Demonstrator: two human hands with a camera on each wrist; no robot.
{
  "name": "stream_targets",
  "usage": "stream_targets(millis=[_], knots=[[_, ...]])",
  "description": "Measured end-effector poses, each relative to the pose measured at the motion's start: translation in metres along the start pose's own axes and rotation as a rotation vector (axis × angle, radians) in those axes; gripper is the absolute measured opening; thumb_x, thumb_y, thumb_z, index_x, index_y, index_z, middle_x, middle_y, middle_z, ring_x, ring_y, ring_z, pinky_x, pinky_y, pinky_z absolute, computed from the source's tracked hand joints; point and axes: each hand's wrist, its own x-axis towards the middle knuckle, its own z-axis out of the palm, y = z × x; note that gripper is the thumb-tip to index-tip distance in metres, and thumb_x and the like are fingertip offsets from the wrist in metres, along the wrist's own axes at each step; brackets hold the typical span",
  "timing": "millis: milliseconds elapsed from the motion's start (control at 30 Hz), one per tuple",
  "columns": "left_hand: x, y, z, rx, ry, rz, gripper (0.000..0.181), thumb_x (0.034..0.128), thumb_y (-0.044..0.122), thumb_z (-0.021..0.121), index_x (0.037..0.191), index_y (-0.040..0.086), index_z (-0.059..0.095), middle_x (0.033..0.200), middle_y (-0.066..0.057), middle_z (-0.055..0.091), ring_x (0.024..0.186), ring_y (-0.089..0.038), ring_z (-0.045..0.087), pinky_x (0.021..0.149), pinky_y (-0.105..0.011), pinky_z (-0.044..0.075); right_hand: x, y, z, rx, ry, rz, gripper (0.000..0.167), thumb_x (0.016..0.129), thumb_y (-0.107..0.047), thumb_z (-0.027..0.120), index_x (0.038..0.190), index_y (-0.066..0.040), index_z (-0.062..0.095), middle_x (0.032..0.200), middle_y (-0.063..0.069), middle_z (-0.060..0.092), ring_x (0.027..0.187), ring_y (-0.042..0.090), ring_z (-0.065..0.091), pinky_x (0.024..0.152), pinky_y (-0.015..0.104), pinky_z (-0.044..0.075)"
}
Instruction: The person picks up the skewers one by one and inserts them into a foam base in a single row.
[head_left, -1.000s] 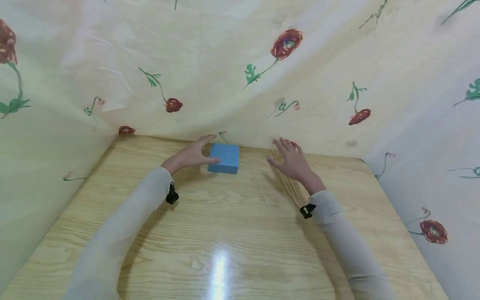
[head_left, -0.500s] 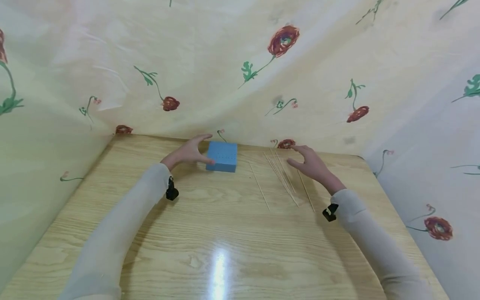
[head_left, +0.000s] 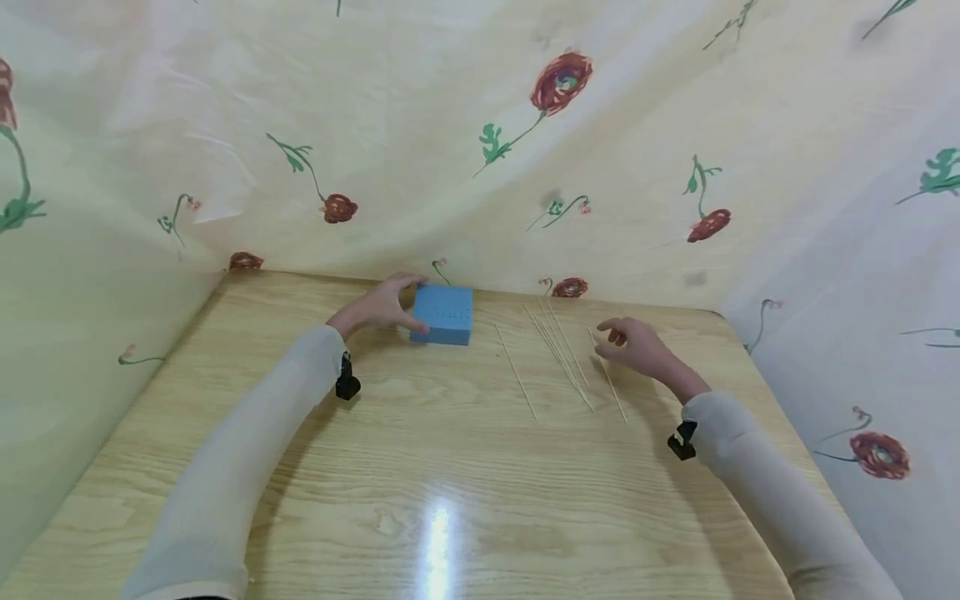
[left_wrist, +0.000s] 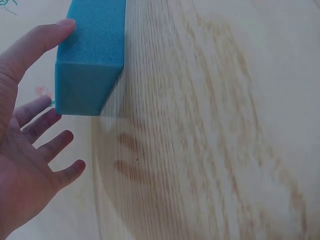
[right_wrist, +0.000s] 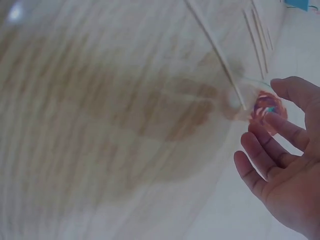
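Note:
A blue foam block [head_left: 444, 310] with small holes in its top lies near the back of the table. My left hand [head_left: 378, 307] is at its left end, thumb against the front side and fingers spread by the back corner. In the left wrist view the fingers [left_wrist: 46, 123] look loosely extended, not wrapped round the block [left_wrist: 82, 87]. My right hand [head_left: 637, 346] hovers over the upper part of the rightmost thin wooden skewer [head_left: 617, 393]. In the right wrist view its fingers [right_wrist: 262, 150] bend loosely, near the skewer [right_wrist: 220, 55] but holding nothing visible.
Several skewers [head_left: 564, 358] lie close together between the block and my right hand. A single skewer [head_left: 516, 371] lies nearer the block. Flower-patterned sheeting [head_left: 450, 167] hangs behind the wooden table [head_left: 390, 467] and on both sides.
My right hand has moved from above the skewer group to the right and nearer me, over the rightmost skewer, its fingers more bent. The left hand stays by the block almost unmoved.

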Motion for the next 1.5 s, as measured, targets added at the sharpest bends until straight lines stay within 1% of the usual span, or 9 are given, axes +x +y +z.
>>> stream_targets(millis=[233, 467, 600, 767, 933, 1033, 1167, 1333, 1500], knots=[[-0.003, -0.001, 0.005, 0.014, -0.003, 0.009, 0.097, 0.0809, 0.033, 0.087, 0.158, 0.008, 0.034, 0.164, -0.017, 0.027, 0.151, -0.04, 0.026, 0.12, -0.063, 0.027, -0.005, 0.007, 0.009, 0.032, -0.029, 0.001, 0.046, 0.093, -0.016, 0.073, 0.129, 0.01, 0.061, 0.098, 0.019, 0.066, 0.09, 0.027, 0.059, 0.078, 0.037, 0.048], [-0.01, 0.002, 0.015, 0.003, 0.0, 0.009, 0.099, 0.0792, 0.036, 0.088, 0.158, 0.01, 0.035, 0.166, -0.017, 0.023, 0.152, -0.041, 0.025, 0.119, -0.065, 0.028, -0.007, 0.007, 0.009, 0.03, -0.039, 0.014, 0.046, 0.092, -0.015, 0.074, 0.128, 0.01, 0.061, 0.098, 0.017, 0.065, 0.089, 0.026, 0.058, 0.078, 0.036, 0.048], [-0.017, 0.01, 0.02, -0.026, -0.009, -0.008, 0.1, 0.0778, 0.037, 0.09, 0.159, 0.013, 0.036, 0.168, -0.017, 0.018, 0.153, -0.042, 0.022, 0.119, -0.066, 0.028, -0.006, 0.007, 0.008, 0.028, -0.039, 0.006, 0.044, 0.091, -0.015, 0.076, 0.125, 0.01, 0.063, 0.098, 0.018, 0.066, 0.09, 0.026, 0.059, 0.079, 0.036, 0.048], [-0.025, 0.019, 0.029, -0.034, -0.013, 0.019, 0.099, 0.0776, 0.033, 0.09, 0.157, 0.01, 0.037, 0.164, -0.015, 0.026, 0.151, -0.041, 0.028, 0.118, -0.063, 0.031, -0.007, 0.006, 0.01, 0.02, -0.02, -0.011, 0.041, 0.088, -0.014, 0.079, 0.118, 0.01, 0.067, 0.097, 0.018, 0.067, 0.09, 0.027, 0.06, 0.08, 0.037, 0.049], [-0.032, 0.027, 0.04, -0.015, -0.011, 0.055, 0.098, 0.0776, 0.035, 0.09, 0.155, 0.005, 0.038, 0.156, -0.015, 0.035, 0.145, -0.039, 0.036, 0.117, -0.059, 0.036, -0.007, 0.007, 0.012, 0.018, -0.021, 0.005, 0.038, 0.087, -0.015, 0.08, 0.115, 0.007, 0.07, 0.102, 0.02, 0.068, 0.093, 0.028, 0.06, 0.082, 0.038, 0.048], [-0.034, 0.031, 0.046, -0.004, -0.021, 0.061, 0.099, 0.0781, 0.037, 0.089, 0.156, 0.005, 0.037, 0.155, -0.017, 0.034, 0.144, -0.04, 0.037, 0.116, -0.058, 0.037, -0.007, 0.007, 0.013, 0.013, -0.023, 0.021, 0.036, 0.087, -0.015, 0.08, 0.115, 0.006, 0.071, 0.103, 0.02, 0.067, 0.094, 0.028, 0.059, 0.082, 0.037, 0.048], [-0.036, 0.034, 0.053, 0.038, -0.026, 0.05, 0.101, 0.0775, 0.043, 0.089, 0.157, 0.01, 0.037, 0.157, -0.015, 0.031, 0.143, -0.039, 0.04, 0.113, -0.058, 0.04, -0.008, 0.004, 0.012, 0.01, -0.029, 0.021, 0.034, 0.088, -0.013, 0.079, 0.114, 0.006, 0.071, 0.101, 0.019, 0.067, 0.092, 0.027, 0.059, 0.081, 0.037, 0.048], [-0.036, 0.038, 0.058, 0.092, -0.026, 0.063, 0.102, 0.075, 0.049, 0.089, 0.156, 0.011, 0.039, 0.156, -0.012, 0.034, 0.137, -0.037, 0.046, 0.108, -0.056, 0.046, -0.008, 0.001, 0.009, 0.017, -0.056, 0.027, 0.031, 0.089, -0.011, 0.077, 0.114, 0.006, 0.072, 0.097, 0.017, 0.069, 0.09, 0.026, 0.061, 0.078, 0.037, 0.05], [-0.036, 0.042, 0.059, 0.139, -0.03, 0.082, 0.102, 0.0729, 0.054, 0.089, 0.154, 0.012, 0.042, 0.15, -0.009, 0.04, 0.128, -0.032, 0.052, 0.103, -0.052, 0.05, -0.006, 0.0, 0.006, 0.026, -0.071, 0.048, 0.029, 0.089, -0.01, 0.077, 0.114, 0.004, 0.073, 0.095, 0.015, 0.072, 0.087, 0.023, 0.064, 0.076, 0.033, 0.052]])
